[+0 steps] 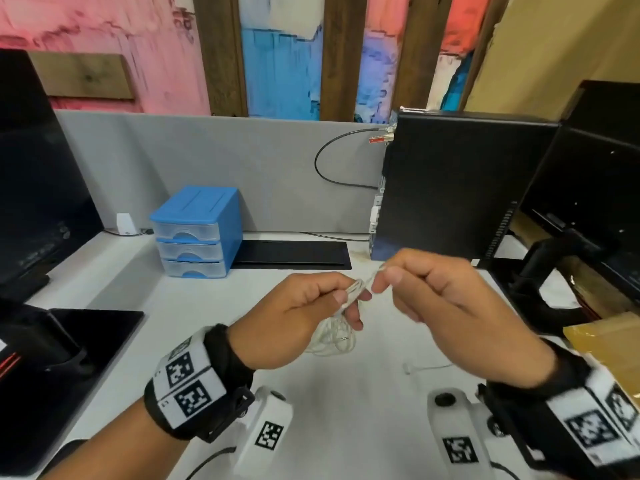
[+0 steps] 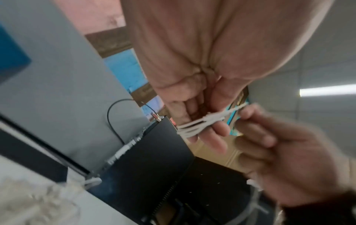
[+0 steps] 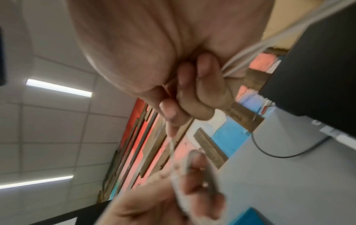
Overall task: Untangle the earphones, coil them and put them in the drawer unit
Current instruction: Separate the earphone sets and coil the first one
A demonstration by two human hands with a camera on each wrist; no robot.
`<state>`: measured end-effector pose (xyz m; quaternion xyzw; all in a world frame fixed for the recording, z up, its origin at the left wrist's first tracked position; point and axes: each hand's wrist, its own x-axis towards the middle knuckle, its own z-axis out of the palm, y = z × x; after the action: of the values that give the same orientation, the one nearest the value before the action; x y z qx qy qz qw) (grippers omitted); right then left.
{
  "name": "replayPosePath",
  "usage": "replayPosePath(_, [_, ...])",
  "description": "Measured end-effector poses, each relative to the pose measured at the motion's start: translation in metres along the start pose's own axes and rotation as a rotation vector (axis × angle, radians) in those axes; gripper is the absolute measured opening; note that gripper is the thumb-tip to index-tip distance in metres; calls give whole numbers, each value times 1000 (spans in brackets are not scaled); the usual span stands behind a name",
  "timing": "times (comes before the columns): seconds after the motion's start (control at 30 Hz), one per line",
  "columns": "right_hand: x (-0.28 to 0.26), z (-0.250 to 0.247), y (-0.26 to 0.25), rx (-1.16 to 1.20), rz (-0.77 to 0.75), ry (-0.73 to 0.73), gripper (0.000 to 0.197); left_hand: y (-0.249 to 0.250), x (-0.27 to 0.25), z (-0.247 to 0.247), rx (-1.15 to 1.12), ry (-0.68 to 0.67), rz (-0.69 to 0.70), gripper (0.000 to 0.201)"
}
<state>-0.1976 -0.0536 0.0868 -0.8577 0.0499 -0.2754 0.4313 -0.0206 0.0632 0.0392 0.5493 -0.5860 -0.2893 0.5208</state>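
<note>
White earphones (image 1: 349,295) hang in a bundle between both hands above the white desk (image 1: 311,393). My left hand (image 1: 341,299) pinches several gathered strands (image 2: 200,124), and loose loops (image 1: 332,337) dangle below it. My right hand (image 1: 384,277) pinches one strand (image 3: 171,144) that runs to the bundle, with its fingers curled. A white end of the cable (image 1: 408,368) lies on the desk under my right wrist. The blue drawer unit (image 1: 197,230) with three clear drawers, all pushed in, stands at the back left.
A black computer tower (image 1: 457,188) stands at the back right, with a black cable (image 1: 332,168) looping from it. Black monitors (image 1: 38,181) flank the desk on both sides. A black pad (image 1: 294,252) lies beside the drawers. A grey partition (image 1: 207,161) closes the back.
</note>
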Motion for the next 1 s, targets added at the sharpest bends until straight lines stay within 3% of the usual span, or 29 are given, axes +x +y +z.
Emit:
replayPosePath(0.1, [9,-2,32,43,44,147,25,12,-1,2,-267,-67,-51,32])
replayPosePath(0.2, [13,21,56,140,48,95,26,17,-1,0,-370,-83,-31,42])
replayPosePath(0.3, [7,50,66,194,122,16,30,17,3,-3,-503,43,-40,46])
replayPosePath(0.37, [-2,67,68,151,170,-78,27,15,6,-8,-596,196,-54,35])
replayPosePath(0.43, [-10,80,62,66,154,-181,24,9,9,-13,-486,351,-59,27])
replayPosePath(0.53, [-13,77,38,14,105,-243,23,-6,9,-16,-52,453,-8,24])
replayPosePath(0.6, [-11,64,18,50,83,-244,21,-14,6,-13,218,407,42,27])
replayPosePath(0.67, [-7,47,6,48,39,-156,21,-18,4,-9,303,301,69,30])
replayPosePath(0.73, [-1,31,5,41,-6,-17,24,-11,3,-5,188,176,47,34])
replayPosePath(0.83, [9,19,22,58,19,212,22,6,1,0,-167,76,-32,37])
replayPosePath(0.9, [12,23,36,102,55,278,19,14,1,2,-365,84,-53,36])
replayPosePath(1.0, [9,47,52,163,127,243,21,20,6,1,-646,202,-42,35])
